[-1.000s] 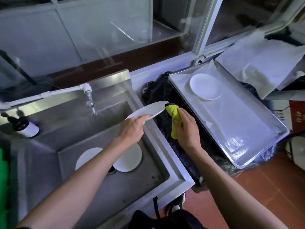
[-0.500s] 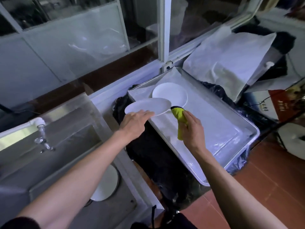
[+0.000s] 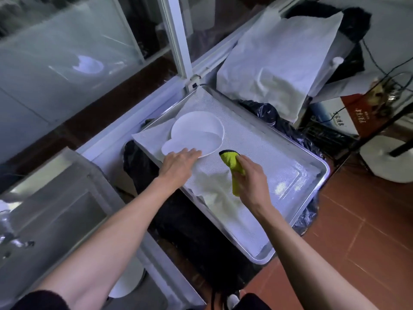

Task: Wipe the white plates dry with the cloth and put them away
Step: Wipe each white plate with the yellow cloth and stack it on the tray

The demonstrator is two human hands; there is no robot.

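While left hand [image 3: 178,163] grips plate [image 3: 190,143] over tray [image 3: 312,162] corner, right hand [image 3: 252,177] clutches cloth [image 3: 232,162]

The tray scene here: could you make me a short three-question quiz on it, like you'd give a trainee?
1. True or false: the right hand holds the yellow cloth.
2. Which hand holds the upper plate over the plate in the tray? A) left hand B) right hand C) neither
3. Fill in: the plate at the bottom edge lies in the ____.

Key
1. True; its fingers are curled round the cloth above the metal tray.
2. A; the left hand grips its near rim.
3. sink
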